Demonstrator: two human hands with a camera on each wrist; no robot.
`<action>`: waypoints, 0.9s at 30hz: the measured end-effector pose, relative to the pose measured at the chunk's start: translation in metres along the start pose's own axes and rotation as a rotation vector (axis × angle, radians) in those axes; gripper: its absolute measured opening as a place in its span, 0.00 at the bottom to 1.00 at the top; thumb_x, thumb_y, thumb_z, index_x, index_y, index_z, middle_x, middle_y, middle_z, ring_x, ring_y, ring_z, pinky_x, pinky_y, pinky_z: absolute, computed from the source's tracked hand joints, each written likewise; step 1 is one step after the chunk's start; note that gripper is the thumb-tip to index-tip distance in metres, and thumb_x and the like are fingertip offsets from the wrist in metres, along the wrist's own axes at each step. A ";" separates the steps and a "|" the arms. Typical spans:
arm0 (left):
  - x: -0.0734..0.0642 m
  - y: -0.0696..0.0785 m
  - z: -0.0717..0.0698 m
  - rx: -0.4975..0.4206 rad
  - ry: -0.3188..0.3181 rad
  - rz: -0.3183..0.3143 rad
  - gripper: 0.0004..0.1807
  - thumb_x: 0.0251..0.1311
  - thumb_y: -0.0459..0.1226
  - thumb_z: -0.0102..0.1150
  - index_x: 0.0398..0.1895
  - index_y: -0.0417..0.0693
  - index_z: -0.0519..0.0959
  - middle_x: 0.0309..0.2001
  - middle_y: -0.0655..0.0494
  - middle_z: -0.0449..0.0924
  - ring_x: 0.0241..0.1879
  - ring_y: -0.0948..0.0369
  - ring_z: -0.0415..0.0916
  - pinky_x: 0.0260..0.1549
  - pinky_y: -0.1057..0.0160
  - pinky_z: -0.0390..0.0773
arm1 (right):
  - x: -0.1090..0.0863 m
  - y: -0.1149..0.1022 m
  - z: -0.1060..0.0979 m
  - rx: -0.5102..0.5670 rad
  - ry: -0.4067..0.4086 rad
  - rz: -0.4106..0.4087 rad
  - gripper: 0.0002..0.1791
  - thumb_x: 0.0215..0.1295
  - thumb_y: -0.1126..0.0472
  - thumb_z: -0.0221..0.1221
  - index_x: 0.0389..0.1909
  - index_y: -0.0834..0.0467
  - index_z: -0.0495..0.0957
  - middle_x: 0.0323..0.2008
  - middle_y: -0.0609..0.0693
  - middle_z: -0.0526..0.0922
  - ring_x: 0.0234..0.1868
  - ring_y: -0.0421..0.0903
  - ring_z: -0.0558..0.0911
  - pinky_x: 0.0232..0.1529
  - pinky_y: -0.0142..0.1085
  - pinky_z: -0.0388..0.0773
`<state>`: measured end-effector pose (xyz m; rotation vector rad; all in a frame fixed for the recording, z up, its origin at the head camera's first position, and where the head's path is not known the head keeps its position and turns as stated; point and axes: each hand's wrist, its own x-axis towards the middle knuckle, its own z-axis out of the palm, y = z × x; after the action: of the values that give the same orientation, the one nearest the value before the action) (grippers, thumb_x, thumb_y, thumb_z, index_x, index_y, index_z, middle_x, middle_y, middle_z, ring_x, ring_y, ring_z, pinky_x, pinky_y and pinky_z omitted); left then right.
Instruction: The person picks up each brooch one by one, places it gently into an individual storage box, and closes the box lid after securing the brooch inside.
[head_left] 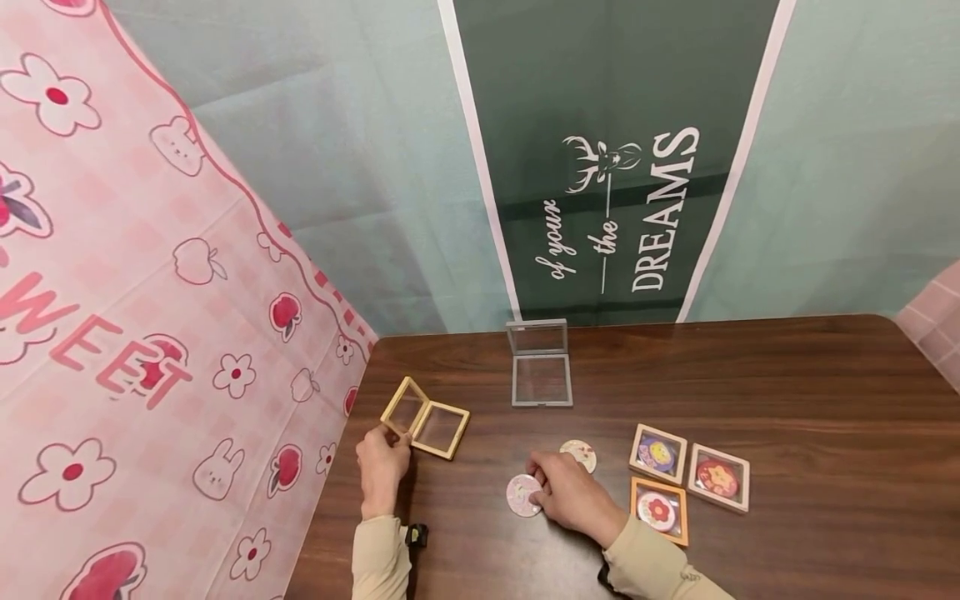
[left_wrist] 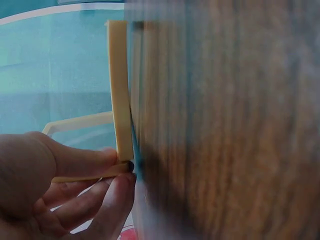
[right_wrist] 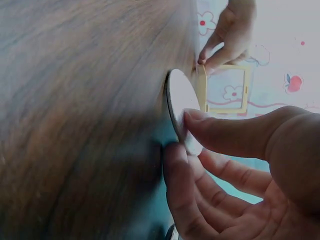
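Observation:
My left hand (head_left: 384, 462) pinches a yellow hinged display frame (head_left: 423, 417) near its hinge. The frame stands opened, one half flat on the table and the other tilted up, with clear film in both. In the left wrist view, thumb and fingers of that hand close on the frame's corner (left_wrist: 120, 100). My right hand (head_left: 573, 493) pinches a pink round badge (head_left: 520, 495) by its right edge. The right wrist view has this badge (right_wrist: 181, 100) tilted, its near edge between thumb and fingers. Just above the right hand lies a cream round badge (head_left: 580, 454), partly covered.
A grey hinged frame (head_left: 542, 406) stands opened at the back. To the right are a beige frame (head_left: 658, 453) with a purple-yellow badge, another beige frame (head_left: 718, 477) with a red badge, and an orange frame (head_left: 660, 510) with a flower badge. Hanging cloths border the wooden table (head_left: 825, 450).

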<state>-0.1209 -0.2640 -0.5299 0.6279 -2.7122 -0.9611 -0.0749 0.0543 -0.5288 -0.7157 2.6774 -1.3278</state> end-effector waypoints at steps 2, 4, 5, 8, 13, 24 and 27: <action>-0.001 -0.001 -0.001 -0.002 -0.015 0.011 0.03 0.63 0.37 0.74 0.35 0.47 0.90 0.33 0.50 0.91 0.40 0.42 0.87 0.45 0.39 0.81 | 0.000 0.002 -0.001 0.019 -0.006 0.006 0.14 0.53 0.75 0.73 0.35 0.58 0.80 0.24 0.41 0.77 0.26 0.29 0.71 0.30 0.29 0.72; -0.003 -0.001 -0.001 -0.003 -0.031 0.003 0.04 0.62 0.38 0.74 0.37 0.49 0.90 0.34 0.51 0.91 0.41 0.42 0.87 0.47 0.38 0.81 | 0.000 0.003 -0.003 0.039 -0.008 0.008 0.12 0.55 0.74 0.73 0.35 0.58 0.82 0.24 0.40 0.77 0.26 0.29 0.72 0.30 0.29 0.72; -0.004 -0.001 -0.002 -0.005 -0.038 -0.001 0.04 0.63 0.39 0.74 0.37 0.49 0.91 0.34 0.52 0.91 0.42 0.41 0.87 0.47 0.38 0.81 | 0.000 0.003 -0.003 0.048 -0.009 0.009 0.12 0.56 0.73 0.73 0.35 0.58 0.82 0.24 0.40 0.77 0.26 0.29 0.72 0.31 0.29 0.72; -0.006 -0.001 -0.004 -0.007 -0.049 -0.007 0.04 0.64 0.39 0.73 0.38 0.49 0.90 0.36 0.52 0.91 0.43 0.41 0.86 0.47 0.38 0.81 | 0.000 0.003 -0.006 0.090 -0.016 0.019 0.10 0.58 0.73 0.73 0.36 0.58 0.84 0.25 0.41 0.78 0.25 0.28 0.73 0.30 0.28 0.74; -0.010 -0.001 -0.005 -0.020 -0.060 0.023 0.03 0.64 0.38 0.73 0.38 0.48 0.90 0.36 0.51 0.92 0.42 0.45 0.87 0.45 0.42 0.83 | 0.002 0.005 -0.007 0.135 -0.038 0.055 0.09 0.60 0.73 0.71 0.38 0.59 0.85 0.26 0.42 0.78 0.23 0.29 0.74 0.29 0.28 0.75; -0.020 0.001 -0.006 -0.058 -0.145 0.060 0.03 0.61 0.35 0.76 0.35 0.49 0.90 0.35 0.53 0.92 0.32 0.62 0.85 0.35 0.60 0.82 | 0.003 0.008 -0.011 0.219 -0.078 0.088 0.08 0.64 0.71 0.70 0.43 0.62 0.88 0.29 0.44 0.82 0.24 0.29 0.77 0.27 0.28 0.77; -0.024 0.004 -0.006 -0.062 -0.182 0.060 0.03 0.61 0.34 0.76 0.35 0.50 0.90 0.35 0.53 0.92 0.31 0.63 0.85 0.34 0.62 0.81 | 0.004 0.008 -0.012 0.221 -0.083 0.100 0.08 0.64 0.71 0.70 0.44 0.62 0.88 0.30 0.45 0.83 0.24 0.29 0.78 0.27 0.28 0.77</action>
<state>-0.0988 -0.2538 -0.5240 0.4666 -2.8262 -1.1329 -0.0845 0.0655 -0.5274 -0.5899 2.4178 -1.5018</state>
